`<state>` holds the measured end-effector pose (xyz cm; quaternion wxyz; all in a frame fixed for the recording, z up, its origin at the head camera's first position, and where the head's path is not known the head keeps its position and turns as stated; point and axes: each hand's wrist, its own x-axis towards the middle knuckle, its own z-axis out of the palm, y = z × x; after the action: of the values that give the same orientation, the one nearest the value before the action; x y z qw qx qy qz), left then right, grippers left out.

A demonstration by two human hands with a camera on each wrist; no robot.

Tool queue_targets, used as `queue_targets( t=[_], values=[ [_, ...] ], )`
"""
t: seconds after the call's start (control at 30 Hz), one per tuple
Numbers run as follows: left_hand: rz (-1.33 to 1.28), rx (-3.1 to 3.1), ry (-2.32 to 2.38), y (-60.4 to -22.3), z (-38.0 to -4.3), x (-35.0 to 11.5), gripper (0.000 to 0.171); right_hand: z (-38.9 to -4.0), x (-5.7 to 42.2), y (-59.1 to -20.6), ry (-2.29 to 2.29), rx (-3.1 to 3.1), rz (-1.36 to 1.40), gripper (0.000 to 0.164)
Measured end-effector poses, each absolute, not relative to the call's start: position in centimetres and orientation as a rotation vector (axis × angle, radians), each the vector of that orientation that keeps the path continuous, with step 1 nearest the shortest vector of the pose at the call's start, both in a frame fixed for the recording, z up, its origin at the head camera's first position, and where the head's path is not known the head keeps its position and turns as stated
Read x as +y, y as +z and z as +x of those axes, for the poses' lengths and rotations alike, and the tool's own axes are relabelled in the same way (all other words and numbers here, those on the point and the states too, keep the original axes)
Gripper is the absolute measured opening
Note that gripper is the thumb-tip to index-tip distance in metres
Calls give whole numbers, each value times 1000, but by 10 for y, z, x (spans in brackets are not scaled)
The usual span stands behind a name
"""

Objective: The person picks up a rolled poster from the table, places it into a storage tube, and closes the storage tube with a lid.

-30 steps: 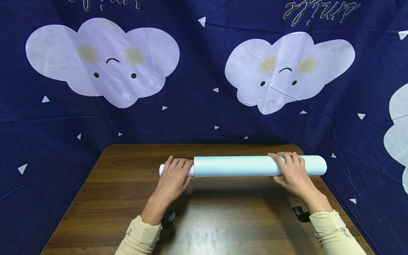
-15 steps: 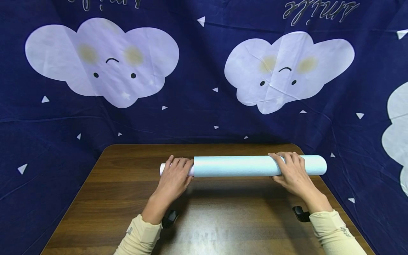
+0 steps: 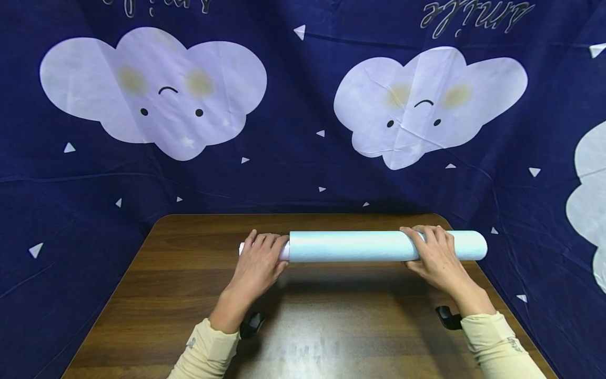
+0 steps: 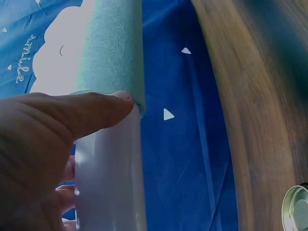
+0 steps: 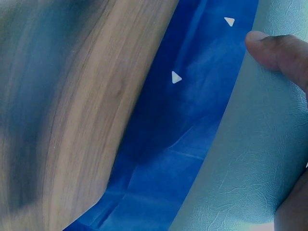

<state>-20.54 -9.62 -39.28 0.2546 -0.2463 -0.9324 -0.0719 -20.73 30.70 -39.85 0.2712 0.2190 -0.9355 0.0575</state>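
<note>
A long light blue roll (image 3: 345, 246) with a finely wrinkled surface lies level above the table. From its left end sticks out a narrower white tube (image 3: 284, 251). My left hand (image 3: 258, 266) grips this white tube; in the left wrist view its thumb (image 4: 108, 106) lies across the tube at the roll's edge, and several fingers (image 4: 67, 197) show on the other side. My right hand (image 3: 433, 258) holds the blue roll near its right end, thumb and fingers on opposite sides. The right wrist view shows the wrinkled blue surface (image 5: 250, 144) up close.
Under both hands is a brown wood-grain table (image 3: 322, 321). Behind and beside it hangs a dark blue cloth (image 3: 293, 179) printed with clouds. A round metal-rimmed thing (image 4: 296, 209) is cut off at the left wrist view's edge. Black devices (image 3: 447, 318) sit at the wrists.
Both hands keep their grip. The roll, the tube and the hands sit very slightly farther right in the head view; otherwise little differs.
</note>
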Motion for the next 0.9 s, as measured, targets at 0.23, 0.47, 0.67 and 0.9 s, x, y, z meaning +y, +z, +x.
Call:
queue_targets(
  t=[0.23, 0.47, 0.67, 0.9],
  values=[
    [-645, -2543, -227, -389, -204, -102, 58, -207, 307, -398, 146, -2517, 590, 81],
    [-612, -2548, -244, -383, -201, -112, 59, -207, 308, -398, 151, -2524, 582, 82],
    [-570, -2575, -284, -379, -200, -123, 59, -207, 309, -399, 152, -2534, 578, 82],
    [-528, -2591, -330, -377, -199, -138, 59, -207, 309, -398, 152, -2532, 578, 81]
  ],
)
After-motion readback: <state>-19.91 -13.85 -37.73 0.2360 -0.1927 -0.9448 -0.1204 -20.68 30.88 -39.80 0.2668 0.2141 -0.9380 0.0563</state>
